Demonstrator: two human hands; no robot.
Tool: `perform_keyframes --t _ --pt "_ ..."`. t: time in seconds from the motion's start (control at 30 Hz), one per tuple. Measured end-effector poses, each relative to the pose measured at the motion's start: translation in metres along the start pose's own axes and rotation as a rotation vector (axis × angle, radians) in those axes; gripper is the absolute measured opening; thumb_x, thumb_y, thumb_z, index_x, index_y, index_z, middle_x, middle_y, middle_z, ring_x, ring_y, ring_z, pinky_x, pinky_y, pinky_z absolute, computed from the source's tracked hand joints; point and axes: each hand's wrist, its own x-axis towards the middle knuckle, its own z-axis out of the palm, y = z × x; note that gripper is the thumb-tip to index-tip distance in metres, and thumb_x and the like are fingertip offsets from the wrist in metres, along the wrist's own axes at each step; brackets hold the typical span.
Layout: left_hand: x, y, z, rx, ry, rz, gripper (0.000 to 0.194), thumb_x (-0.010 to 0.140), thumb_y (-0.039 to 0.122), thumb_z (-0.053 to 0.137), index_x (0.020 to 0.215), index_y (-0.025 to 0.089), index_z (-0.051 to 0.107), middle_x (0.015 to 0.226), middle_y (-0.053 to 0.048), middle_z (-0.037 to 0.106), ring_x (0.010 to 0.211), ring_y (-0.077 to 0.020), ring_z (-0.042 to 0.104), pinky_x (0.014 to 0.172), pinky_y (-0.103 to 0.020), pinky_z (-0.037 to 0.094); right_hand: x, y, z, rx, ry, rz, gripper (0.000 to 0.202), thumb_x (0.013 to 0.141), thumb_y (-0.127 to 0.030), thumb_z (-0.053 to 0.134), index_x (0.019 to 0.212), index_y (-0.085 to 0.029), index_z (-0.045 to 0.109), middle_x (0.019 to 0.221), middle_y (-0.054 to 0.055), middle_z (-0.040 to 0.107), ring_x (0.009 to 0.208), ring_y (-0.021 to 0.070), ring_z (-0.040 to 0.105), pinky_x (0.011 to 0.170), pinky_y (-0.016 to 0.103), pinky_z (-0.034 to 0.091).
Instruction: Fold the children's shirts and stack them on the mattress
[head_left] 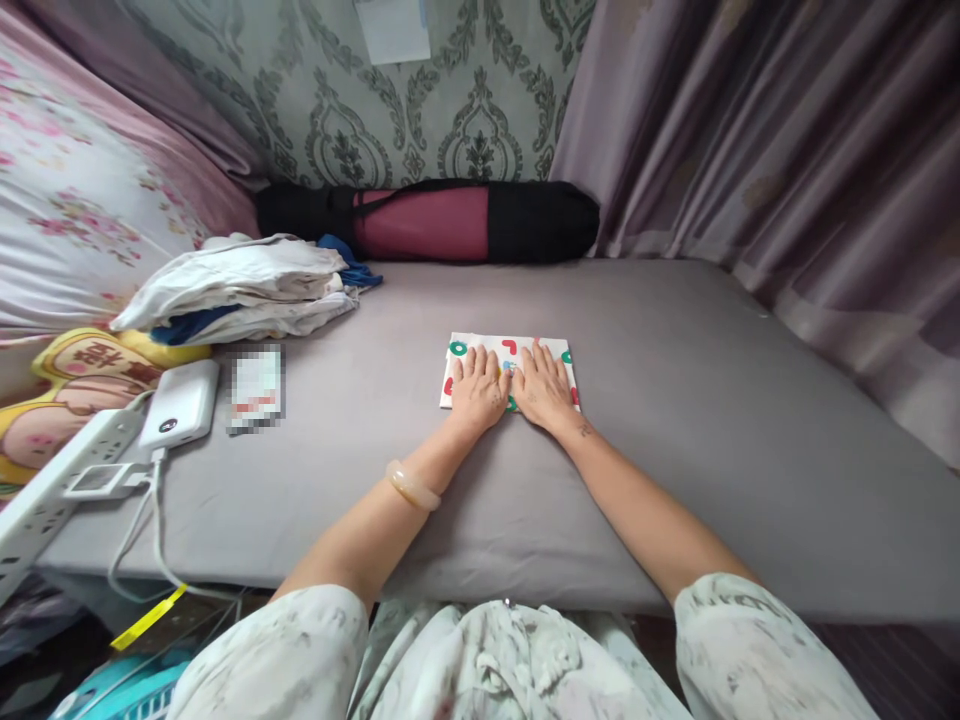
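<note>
A flat white rectangle printed with red, green and blue shapes [510, 346] lies on the grey bed sheet [465, 300]. Whether it is a booklet, a folded sheet or a thin packet cannot be made out. My left hand [480, 388] rests palm down on its left half, fingers pointing away from me. On the right half my right hand [543, 386] also lies flat, fingers stretched. The thumbs come close together at the middle. Both hands cover much of the lower part of its print. A pale bangle [412, 487] circles my left forearm.
At the left are a white power bank [180, 404] with cables, a power strip [71, 490], a blurred-out small packet [256, 390] and a yellow cushion [90, 385]. Behind them lies a heap of clothes [240, 290]. A long black and maroon bag [420, 222] lies along the wall.
</note>
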Motion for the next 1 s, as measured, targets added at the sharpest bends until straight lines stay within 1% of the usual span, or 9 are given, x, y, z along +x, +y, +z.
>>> perform_keyframes --t 0.17,0.4,0.5,0.6,0.7,0.8,0.87,0.93,1.0 --pt "0.0 -0.015 -0.006 0.03 -0.059 0.054 0.063 0.098 0.05 0.025 0.148 0.013 0.034 0.158 -0.015 0.026 0.147 -0.0288 0.02 0.119 -0.044 0.012 0.001 0.01 -0.002 -0.024 -0.065 -0.014 0.058 0.099 -0.038 0.024 0.151 -0.012 0.03 0.16 0.012 0.021 0.147 0.0242 0.017 0.118 0.043 0.013" --pt "0.002 -0.035 -0.019 0.043 -0.151 0.187 0.063 0.098 0.052 0.025 0.15 0.017 0.031 0.16 -0.012 0.024 0.148 -0.0265 0.017 0.12 -0.043 0.011 0.0 0.033 -0.013 0.004 -0.149 -0.134 0.063 0.099 -0.046 0.022 0.152 -0.013 0.028 0.161 0.011 0.017 0.148 0.0239 0.014 0.119 0.043 0.011" --pt "0.006 -0.05 -0.022 0.022 -0.189 0.28 0.065 0.098 0.053 0.025 0.151 0.017 0.03 0.16 -0.012 0.021 0.149 -0.0262 0.015 0.12 -0.043 0.009 0.0 0.045 -0.019 0.012 -0.194 -0.161 0.063 0.099 -0.047 0.02 0.153 -0.015 0.026 0.162 0.01 0.016 0.148 0.0236 0.012 0.119 0.047 0.011" --pt "0.01 -0.065 -0.024 -0.012 -0.242 0.37 0.066 0.097 0.057 0.023 0.152 0.02 0.028 0.161 -0.009 0.018 0.149 -0.0244 0.013 0.12 -0.042 0.008 0.001 0.057 -0.022 0.022 -0.242 -0.186 0.065 0.099 -0.049 0.019 0.154 -0.016 0.024 0.162 0.01 0.013 0.149 0.0246 0.01 0.119 0.051 0.01" --pt "0.013 -0.074 -0.026 -0.036 -0.287 0.399 0.068 0.097 0.06 0.021 0.153 0.022 0.026 0.162 -0.008 0.017 0.149 -0.0242 0.011 0.12 -0.042 0.007 0.001 0.064 -0.023 0.029 -0.269 -0.205 0.066 0.098 -0.05 0.018 0.155 -0.015 0.022 0.162 0.01 0.011 0.149 0.025 0.008 0.119 0.051 0.008" --pt "0.014 -0.074 -0.03 -0.045 -0.301 0.39 0.068 0.096 0.06 0.024 0.152 0.021 0.028 0.161 -0.01 0.02 0.149 -0.0256 0.015 0.12 -0.044 0.009 0.003 0.063 -0.026 0.024 -0.28 -0.202 0.066 0.098 -0.049 0.018 0.154 -0.016 0.023 0.162 0.01 0.012 0.149 0.0253 0.009 0.119 0.052 0.008" --pt "0.017 -0.067 -0.035 -0.044 -0.275 0.409 0.062 0.096 0.058 0.028 0.147 0.023 0.037 0.157 -0.01 0.031 0.145 -0.0249 0.026 0.119 -0.045 0.013 0.005 0.057 -0.029 0.02 -0.281 -0.189 0.064 0.098 -0.048 0.019 0.153 -0.016 0.027 0.161 0.011 0.016 0.148 0.0259 0.013 0.118 0.054 0.008" --pt "0.021 -0.054 -0.038 -0.026 -0.203 0.399 0.052 0.098 0.051 0.027 0.139 0.025 0.046 0.15 -0.009 0.042 0.14 -0.0232 0.036 0.118 -0.046 0.016 0.01 0.048 -0.031 0.018 -0.232 -0.153 0.063 0.099 -0.046 0.017 0.152 -0.015 0.03 0.16 0.012 0.021 0.147 0.0264 0.016 0.118 0.055 0.008" --pt "0.025 -0.039 -0.038 0.002 -0.107 0.335 0.049 0.1 0.043 0.024 0.136 0.022 0.048 0.149 -0.011 0.043 0.14 -0.0235 0.036 0.117 -0.047 0.017 0.016 0.036 -0.031 0.016 -0.152 -0.113 0.062 0.1 -0.044 0.014 0.151 -0.013 0.031 0.16 0.014 0.021 0.147 0.0263 0.016 0.118 0.054 0.008"
